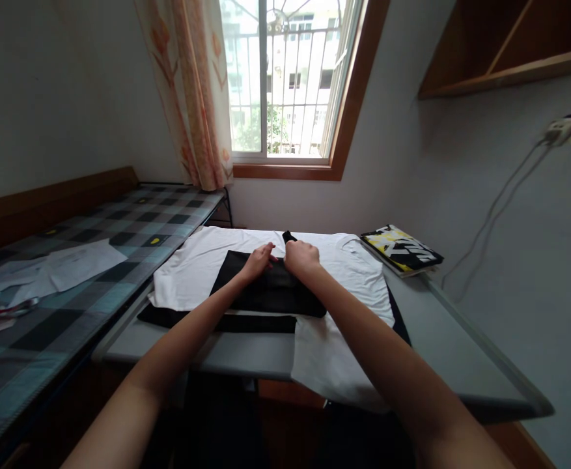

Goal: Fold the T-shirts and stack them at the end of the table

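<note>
A folded black garment (270, 293) lies on a white T-shirt (192, 273) spread across the table. My right hand (303, 256) is closed at the garment's far edge, with a bit of black cloth sticking up past the knuckles. Just left of it, my left hand (260, 262) rests at the same edge, its visible fingers stretched out. Under the T-shirt more black cloth (256, 324) shows along the near side. One part of the white fabric hangs over the table's front edge on the right.
A grey table (465, 332) carries the clothes, with a black, yellow and white book (405, 251) at its back right. To the left is a bed with a checked cover (94, 228) and papers (84, 264). A curtain (194, 98) hangs beside the window. Cables (500, 189) run down the right wall.
</note>
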A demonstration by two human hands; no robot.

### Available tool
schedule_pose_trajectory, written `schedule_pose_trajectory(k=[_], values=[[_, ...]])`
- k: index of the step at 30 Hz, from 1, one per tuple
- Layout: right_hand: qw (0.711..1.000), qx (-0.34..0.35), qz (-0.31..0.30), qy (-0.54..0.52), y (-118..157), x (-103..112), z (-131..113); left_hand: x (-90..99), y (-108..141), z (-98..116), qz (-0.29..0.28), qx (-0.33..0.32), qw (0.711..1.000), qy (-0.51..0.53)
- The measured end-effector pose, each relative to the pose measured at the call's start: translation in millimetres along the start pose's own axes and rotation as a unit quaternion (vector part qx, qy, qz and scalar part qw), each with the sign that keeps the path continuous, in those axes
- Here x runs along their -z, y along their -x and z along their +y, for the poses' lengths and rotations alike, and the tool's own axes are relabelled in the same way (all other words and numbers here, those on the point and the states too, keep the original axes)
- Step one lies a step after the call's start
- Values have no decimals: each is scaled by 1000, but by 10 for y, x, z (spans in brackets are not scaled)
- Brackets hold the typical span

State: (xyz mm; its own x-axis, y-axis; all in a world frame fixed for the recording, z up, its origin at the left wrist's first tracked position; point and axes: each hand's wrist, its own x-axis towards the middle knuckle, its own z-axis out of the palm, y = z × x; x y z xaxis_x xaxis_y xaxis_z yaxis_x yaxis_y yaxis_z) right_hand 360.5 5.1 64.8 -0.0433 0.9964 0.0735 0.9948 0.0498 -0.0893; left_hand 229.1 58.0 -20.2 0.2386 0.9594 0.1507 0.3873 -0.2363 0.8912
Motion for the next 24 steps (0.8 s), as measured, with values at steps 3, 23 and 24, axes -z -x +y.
schedule_pose_trajectory(k=[3, 23, 24], values=[[995, 34, -82, -38, -46, -191, -192, 68, -46, -56, -46, 123, 986, 108], [919, 389, 27, -62, 770, -550, 817, 21, -216, -259, -42, -14, 997, -70], [919, 389, 37, -58, 792, -561, 845, 22, -210, -259, -40, -13, 997, -69]])
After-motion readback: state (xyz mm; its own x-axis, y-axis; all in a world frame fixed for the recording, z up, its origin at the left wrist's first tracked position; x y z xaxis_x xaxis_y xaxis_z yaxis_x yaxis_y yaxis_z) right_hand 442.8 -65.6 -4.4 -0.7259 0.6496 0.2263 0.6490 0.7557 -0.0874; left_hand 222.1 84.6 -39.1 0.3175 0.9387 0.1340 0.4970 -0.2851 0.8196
